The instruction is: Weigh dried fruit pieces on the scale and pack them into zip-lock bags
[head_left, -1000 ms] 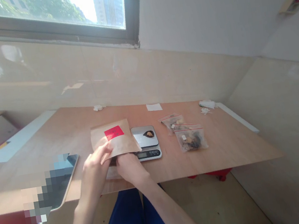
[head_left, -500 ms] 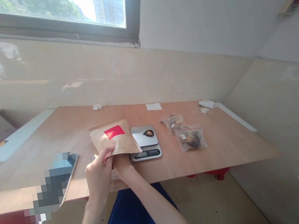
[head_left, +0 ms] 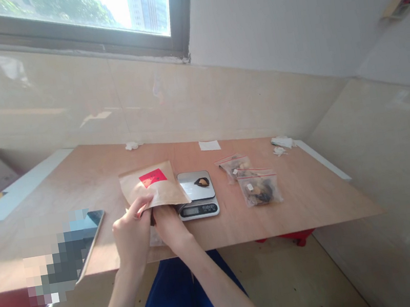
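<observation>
Kraft paper pouch had barely shifted, held up just left of the digital scale; my left hand pinched its edge, my right hand sat tucked beneath, fingers hidden, grip unclear.

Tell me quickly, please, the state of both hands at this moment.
Left hand: closed, holding the kraft paper pouch by its lower edge.
Right hand: fingers hidden behind the pouch; cannot tell if it grips.
</observation>
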A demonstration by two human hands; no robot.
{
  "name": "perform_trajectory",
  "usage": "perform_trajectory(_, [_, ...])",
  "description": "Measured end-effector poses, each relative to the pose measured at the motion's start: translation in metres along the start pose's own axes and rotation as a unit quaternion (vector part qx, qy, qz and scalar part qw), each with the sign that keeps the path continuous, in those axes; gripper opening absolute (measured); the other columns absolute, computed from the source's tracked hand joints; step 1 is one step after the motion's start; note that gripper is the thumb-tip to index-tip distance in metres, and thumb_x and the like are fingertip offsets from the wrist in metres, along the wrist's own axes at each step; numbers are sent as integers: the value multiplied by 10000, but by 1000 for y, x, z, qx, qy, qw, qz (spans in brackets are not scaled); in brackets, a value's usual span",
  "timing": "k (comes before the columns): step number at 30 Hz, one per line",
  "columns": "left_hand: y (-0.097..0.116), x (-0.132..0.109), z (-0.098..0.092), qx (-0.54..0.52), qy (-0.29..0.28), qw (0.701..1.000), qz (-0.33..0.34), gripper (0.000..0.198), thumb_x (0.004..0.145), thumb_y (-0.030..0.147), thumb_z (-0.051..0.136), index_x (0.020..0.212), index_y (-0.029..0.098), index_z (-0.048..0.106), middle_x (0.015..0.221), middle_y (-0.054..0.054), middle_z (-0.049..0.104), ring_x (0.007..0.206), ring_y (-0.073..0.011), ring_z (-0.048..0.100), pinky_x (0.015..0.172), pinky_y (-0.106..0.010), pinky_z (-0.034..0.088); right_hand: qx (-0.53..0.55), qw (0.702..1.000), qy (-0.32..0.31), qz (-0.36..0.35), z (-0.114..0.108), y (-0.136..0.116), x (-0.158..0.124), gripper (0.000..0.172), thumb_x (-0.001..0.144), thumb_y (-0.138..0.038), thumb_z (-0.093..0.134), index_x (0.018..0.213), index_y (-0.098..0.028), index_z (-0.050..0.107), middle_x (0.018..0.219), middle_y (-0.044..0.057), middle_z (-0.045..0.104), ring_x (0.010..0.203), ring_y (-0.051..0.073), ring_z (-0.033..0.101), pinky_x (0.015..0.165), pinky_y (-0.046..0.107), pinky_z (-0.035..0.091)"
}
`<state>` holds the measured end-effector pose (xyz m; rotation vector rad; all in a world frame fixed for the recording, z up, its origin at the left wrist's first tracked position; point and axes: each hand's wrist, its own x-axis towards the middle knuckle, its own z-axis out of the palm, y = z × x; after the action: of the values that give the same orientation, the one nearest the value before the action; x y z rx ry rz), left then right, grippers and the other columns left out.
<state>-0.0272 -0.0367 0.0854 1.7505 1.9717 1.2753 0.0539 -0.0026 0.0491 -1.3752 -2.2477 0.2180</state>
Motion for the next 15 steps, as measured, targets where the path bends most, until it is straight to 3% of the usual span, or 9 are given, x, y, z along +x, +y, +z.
perform_trajectory(3, [1,-1,1,1,0,1000,-7,282,774,307,461,904,238,702,604,-13,643,606,-185,601,567,-247,374,-19,999,-28,-2,-2,4,0,406,862,-32,421,1265,-29,471,1295,179,531,1209,270,495,1063,361,355])
perform_trajectory(7, [2,0,1,11,-10,1000,-18,284,770,319,470,908,250,708,617,-17,648,621,-193,608,568,-253,378,0,1000,9,2,-5,10,-4,402,878,-96,444,1277,-50,466,1272,157,553,1173,246,519,1023,332,408])
perform_trajectory(12, [6,1,3,20,-15,1000,-18,284,770,320,479,934,264,705,631,-13,651,633,-194,617,568,-252,384,-11,999,-24,21,-6,12,-11,325,873,-72,410,1161,-91,558,1096,148,642,996,244,618,899,347,498])
perform_trajectory(15, [7,2,2,10,-13,1000,-14,277,767,292,476,924,261,703,628,-6,649,638,-185,618,571,-244,386,-12,1000,-2,2,-6,11,-17,367,860,-46,399,1204,-87,521,1125,155,622,1013,246,608,898,359,501])
